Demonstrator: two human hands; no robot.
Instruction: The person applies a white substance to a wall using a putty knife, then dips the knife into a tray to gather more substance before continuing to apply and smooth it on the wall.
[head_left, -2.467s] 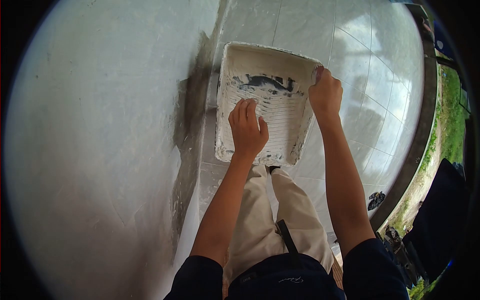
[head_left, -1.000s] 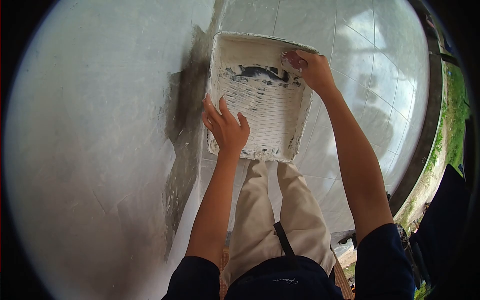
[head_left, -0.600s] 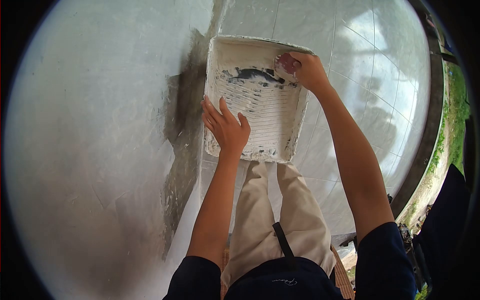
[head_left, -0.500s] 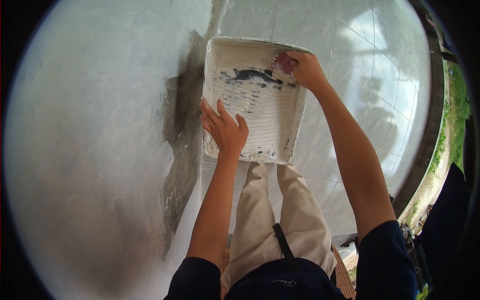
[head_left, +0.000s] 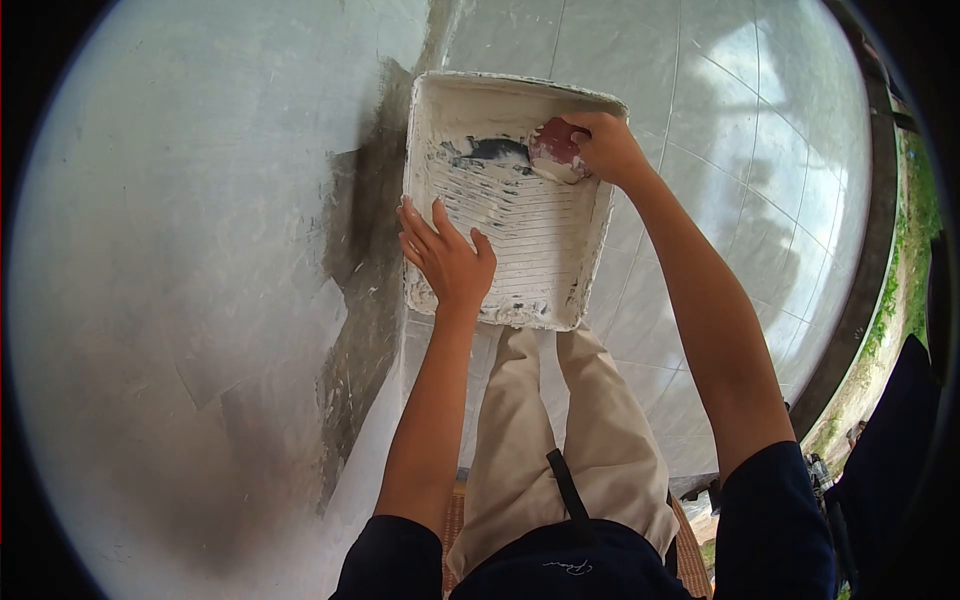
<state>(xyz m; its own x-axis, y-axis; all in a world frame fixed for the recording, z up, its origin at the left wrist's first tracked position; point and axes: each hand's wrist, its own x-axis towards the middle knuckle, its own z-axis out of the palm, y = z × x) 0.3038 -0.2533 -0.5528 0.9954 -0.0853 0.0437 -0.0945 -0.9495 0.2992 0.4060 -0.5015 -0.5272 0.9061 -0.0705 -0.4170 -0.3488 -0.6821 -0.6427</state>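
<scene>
A paint tray (head_left: 520, 240), crusted with whitish paint, is in front of my legs, its ribbed slope on the side nearer me. My left hand (head_left: 455, 262) lies over its left rim, fingers spread and thumb apart. Inside the tray's far right part, my right hand (head_left: 610, 148) grips a dark red scraper (head_left: 556, 145) with whitish paint along its lower edge. The scraper is down at the tray's surface, beside a dark patch (head_left: 497, 150) where the paint is wiped thin.
On the left rises a grey-white wall (head_left: 180, 250) with a bare, darker strip (head_left: 365, 220) along its base. Glossy grey floor tiles (head_left: 700, 210) extend to the right. Beyond the floor's dark edge (head_left: 850, 330) there is grass (head_left: 915, 240).
My right hand has drawn the scraper slightly left and toward me, tilting it so more of its red face shows. The dark patch looks smaller. My left hand stays at the rim.
</scene>
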